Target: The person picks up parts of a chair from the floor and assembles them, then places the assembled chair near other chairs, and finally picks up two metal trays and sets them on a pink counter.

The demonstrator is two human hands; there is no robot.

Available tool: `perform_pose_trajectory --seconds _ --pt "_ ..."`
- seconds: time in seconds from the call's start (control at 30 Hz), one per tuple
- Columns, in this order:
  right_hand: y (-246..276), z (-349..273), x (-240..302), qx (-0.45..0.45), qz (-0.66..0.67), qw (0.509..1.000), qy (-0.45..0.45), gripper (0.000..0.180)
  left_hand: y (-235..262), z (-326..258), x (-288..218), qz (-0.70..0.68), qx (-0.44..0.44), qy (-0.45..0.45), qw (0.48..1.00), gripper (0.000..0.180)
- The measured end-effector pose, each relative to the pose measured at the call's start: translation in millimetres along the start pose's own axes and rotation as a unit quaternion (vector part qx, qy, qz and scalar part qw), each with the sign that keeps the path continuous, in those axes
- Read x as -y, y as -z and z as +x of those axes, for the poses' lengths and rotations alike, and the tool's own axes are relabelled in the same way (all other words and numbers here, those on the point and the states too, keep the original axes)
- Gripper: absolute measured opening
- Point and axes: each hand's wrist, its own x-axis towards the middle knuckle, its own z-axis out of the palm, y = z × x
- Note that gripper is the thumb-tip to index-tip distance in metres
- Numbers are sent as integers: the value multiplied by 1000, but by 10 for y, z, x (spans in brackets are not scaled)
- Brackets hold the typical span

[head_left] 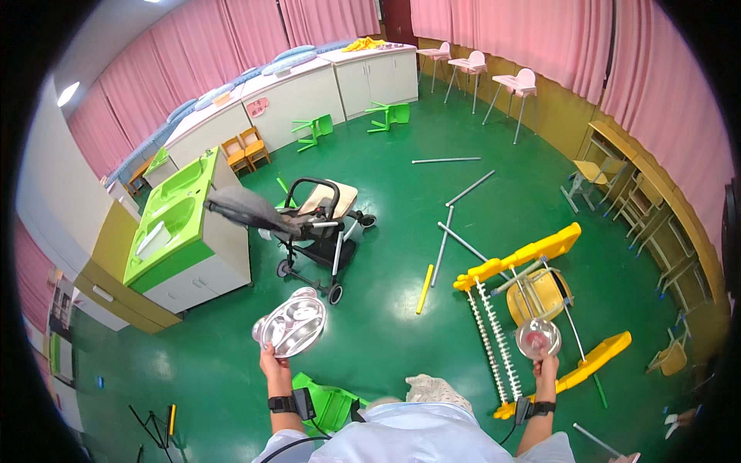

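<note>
My left hand (275, 367) is closed on the near edge of a shiny metal divided plate (296, 327) with rounded ear-like lobes. The plate is held out above the green floor. On the other side, my right hand (546, 367) grips the near rim of a round metal bowl (538, 338). A reddish patch shows inside the bowl; I cannot make out what it is. Below the bowl, a yellow-ended rack (519, 259) with white beaded rods lies on the floor beside a yellow chair (540, 295). A tipped green chair (328, 403) lies near my left forearm.
A stroller (316, 220) stands ahead to the left, by a green-topped sink unit (181, 208). Grey poles (442, 247) and a yellow pole (424, 289) lie on the floor. White cabinets (297, 102), pink high chairs (515, 83) and desks (648, 181) line the room.
</note>
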Motion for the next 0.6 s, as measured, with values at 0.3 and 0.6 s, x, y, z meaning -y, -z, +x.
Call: perform_pose_trajectory --seconds 0.3,0.6 --pt "-2999 1795 1298 93 26 995 21 15 -2449 760 -511 147 -12 -223 964 25" --pt "-4727 3266 1679 -3 61 996 -67 11 -5290 2843 -183 183 126 -155 962 26"
